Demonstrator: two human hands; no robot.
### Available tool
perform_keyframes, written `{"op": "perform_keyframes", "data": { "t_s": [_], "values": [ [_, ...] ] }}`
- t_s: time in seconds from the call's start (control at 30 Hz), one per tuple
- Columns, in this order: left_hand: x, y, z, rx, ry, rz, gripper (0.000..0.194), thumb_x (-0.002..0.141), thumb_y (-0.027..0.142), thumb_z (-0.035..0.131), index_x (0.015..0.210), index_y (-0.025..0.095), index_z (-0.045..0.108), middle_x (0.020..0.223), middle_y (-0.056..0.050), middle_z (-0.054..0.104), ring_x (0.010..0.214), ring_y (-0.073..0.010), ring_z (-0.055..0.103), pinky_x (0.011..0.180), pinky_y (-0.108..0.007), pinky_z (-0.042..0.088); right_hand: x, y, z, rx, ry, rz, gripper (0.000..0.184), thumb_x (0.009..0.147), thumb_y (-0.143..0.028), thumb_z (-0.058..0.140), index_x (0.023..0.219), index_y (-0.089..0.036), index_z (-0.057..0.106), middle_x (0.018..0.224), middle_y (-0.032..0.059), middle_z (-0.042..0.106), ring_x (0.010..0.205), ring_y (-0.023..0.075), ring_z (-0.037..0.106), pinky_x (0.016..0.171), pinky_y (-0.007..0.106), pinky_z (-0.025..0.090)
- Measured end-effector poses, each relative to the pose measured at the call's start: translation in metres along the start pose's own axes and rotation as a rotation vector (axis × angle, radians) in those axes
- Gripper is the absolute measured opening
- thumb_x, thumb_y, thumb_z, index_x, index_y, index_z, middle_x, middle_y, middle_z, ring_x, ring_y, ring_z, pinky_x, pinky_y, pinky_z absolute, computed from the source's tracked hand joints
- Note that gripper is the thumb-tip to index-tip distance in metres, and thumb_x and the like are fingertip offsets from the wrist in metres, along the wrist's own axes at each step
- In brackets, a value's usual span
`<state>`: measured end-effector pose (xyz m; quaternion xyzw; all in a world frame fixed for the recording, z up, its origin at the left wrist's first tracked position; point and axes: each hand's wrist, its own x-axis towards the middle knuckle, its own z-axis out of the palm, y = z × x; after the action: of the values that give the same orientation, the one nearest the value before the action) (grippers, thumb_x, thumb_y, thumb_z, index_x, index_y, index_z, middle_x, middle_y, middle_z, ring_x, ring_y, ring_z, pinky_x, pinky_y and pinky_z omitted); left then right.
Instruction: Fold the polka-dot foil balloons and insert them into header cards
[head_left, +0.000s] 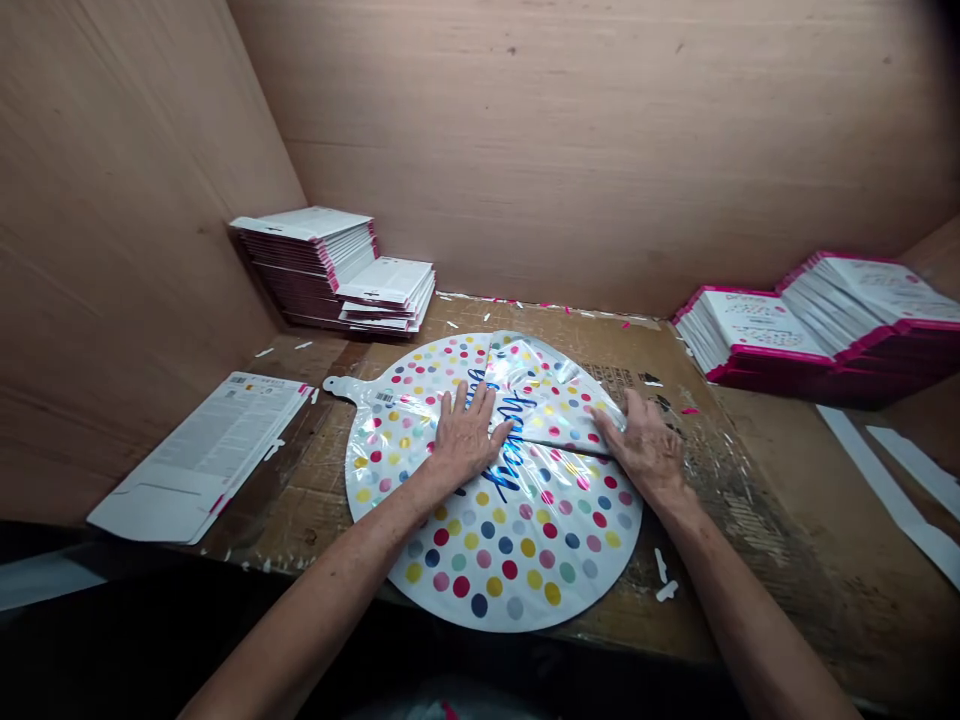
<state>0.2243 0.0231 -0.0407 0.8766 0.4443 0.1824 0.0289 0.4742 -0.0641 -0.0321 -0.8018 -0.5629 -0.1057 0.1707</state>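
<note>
A flat round foil balloon (495,540) with coloured dots and blue script lies on the brown worktable (750,520). Its far right part is folded over toward the middle, making a shiny flap (544,395). My left hand (465,435) lies flat on the balloon's centre with fingers spread, pressing at the flap's edge. My right hand (645,440) rests on the flap's right corner, fingers bent down onto the foil. The balloon's neck tab (349,388) points left.
A flat white printed card (202,455) lies at the left. Stacks of white and pink cards stand at the back left (330,265) and at the right (817,325). White paper strips (892,480) lie far right. Wooden walls enclose the table.
</note>
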Motion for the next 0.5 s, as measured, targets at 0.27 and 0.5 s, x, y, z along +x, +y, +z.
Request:
{"op": "perform_keyframes", "data": {
  "t_s": [0.27,0.5],
  "values": [
    [-0.001,-0.006,0.009,-0.020,-0.154,-0.069,0.075,0.097,0.063,0.023,0.151,0.012,0.036,0.159,-0.013,0.031,0.148,-0.0391,0.019,0.119,-0.060,0.013,0.007,-0.032,-0.008,-0.212,-0.277,-0.625,0.039,0.088,-0.004,0.039,0.121,-0.005,0.060,0.123,0.0219,0.064,0.114,0.0295,0.060,0.097,0.041,0.045],
    [-0.002,-0.009,-0.012,-0.162,-0.216,-0.054,0.083,0.095,0.063,0.034,0.154,0.006,0.022,0.162,-0.021,0.019,0.150,-0.0374,0.013,0.120,-0.059,0.015,-0.041,-0.047,-0.028,-0.303,-0.459,-0.410,0.022,0.081,-0.005,0.054,0.075,-0.018,0.071,0.068,0.0135,0.070,0.061,0.0269,0.068,0.053,0.033,0.050]
  ]
}}
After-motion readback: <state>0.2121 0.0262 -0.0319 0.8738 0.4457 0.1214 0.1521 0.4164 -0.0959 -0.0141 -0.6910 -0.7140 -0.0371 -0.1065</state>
